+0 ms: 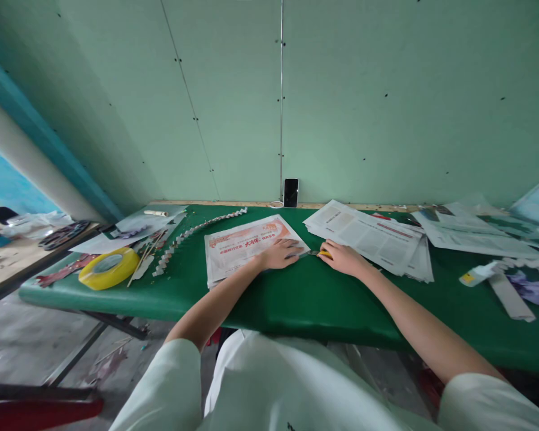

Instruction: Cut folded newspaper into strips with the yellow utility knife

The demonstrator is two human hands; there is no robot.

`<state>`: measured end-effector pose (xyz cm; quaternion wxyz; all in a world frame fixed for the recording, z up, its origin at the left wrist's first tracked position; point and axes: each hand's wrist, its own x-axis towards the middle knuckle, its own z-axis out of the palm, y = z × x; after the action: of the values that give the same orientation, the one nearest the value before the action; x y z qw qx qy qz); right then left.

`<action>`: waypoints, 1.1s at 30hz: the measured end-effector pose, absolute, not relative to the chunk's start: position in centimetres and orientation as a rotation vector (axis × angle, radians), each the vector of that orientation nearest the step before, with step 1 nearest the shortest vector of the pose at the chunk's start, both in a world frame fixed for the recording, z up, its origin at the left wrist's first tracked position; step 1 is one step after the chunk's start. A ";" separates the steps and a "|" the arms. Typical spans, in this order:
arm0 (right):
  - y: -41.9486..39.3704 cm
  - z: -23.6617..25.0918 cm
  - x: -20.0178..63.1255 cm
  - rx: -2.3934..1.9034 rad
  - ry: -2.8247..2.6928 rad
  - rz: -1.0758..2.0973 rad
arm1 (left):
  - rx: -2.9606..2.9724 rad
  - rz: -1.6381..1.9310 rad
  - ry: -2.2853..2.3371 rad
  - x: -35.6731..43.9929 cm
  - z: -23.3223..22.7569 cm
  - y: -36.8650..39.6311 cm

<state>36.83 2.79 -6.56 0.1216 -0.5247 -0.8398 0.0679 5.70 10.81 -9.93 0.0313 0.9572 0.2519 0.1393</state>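
A folded newspaper (233, 254) with orange and red print lies on the green tabletop in front of me. My left hand (280, 254) rests flat on its right part, fingers stretched toward the right. Just beyond the newspaper's right corner, my right hand (339, 257) is closed around a yellow utility knife (326, 254). The knife's thin tip points left, close to the paper's edge; whether it touches the paper I cannot tell. A fanned stack of newspaper sheets (368, 236) lies behind and to the right of my right hand.
At left on the green table (287, 299) are a roll of yellow tape (110, 268), thin sticks and a folded paper chain (179, 242). A phone (291, 193) leans on the wall. At right lie a small glue bottle (478, 273), crumpled purple paper (530, 288) and more sheets (471, 230).
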 end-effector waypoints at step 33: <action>2.9 -5.8 36.1 -1.632 -2.423 0.192 | 2.920 0.469 0.706 8.5 -9.5 10.7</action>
<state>36.07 2.85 -5.82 0.1068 -0.5544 -0.8228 0.0654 8.47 10.73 -9.54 0.0504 0.9592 0.2319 0.1541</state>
